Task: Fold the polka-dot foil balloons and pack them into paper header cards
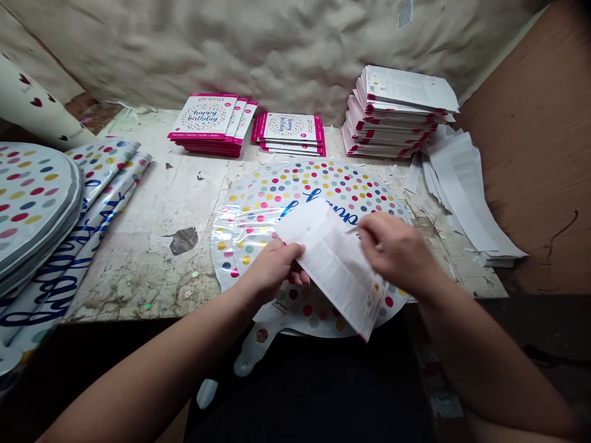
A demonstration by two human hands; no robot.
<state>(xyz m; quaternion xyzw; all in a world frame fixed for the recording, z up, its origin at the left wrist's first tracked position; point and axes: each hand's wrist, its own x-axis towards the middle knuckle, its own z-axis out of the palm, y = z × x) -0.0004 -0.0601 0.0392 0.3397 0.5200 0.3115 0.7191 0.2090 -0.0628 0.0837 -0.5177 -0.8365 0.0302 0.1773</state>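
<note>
A white printed paper packet [339, 267] with small text and a touch of pink at its lower corner is tilted between my hands. My left hand [277, 264] is closed on its left edge, thumb on top. At the upper right edge, my right hand [392, 246] is curled in a pinch; a thin white edge shows by its fingertips, and the fingers partly hide what they grip. Beneath lie flat foil balloons [258, 191] with coloured dots and blue lettering, one overlapping another. Their pale tail [252, 354] hangs over the table's front edge.
Pink-and-white "happy birthday" packets [207, 120] stand at the back, beside a smaller pile [290, 132]. Back right is a tall packet stack [397, 111], with loose white paper sheets [462, 191] by the brown side panel [530, 154]. More dotted balloons [32, 203] are piled left.
</note>
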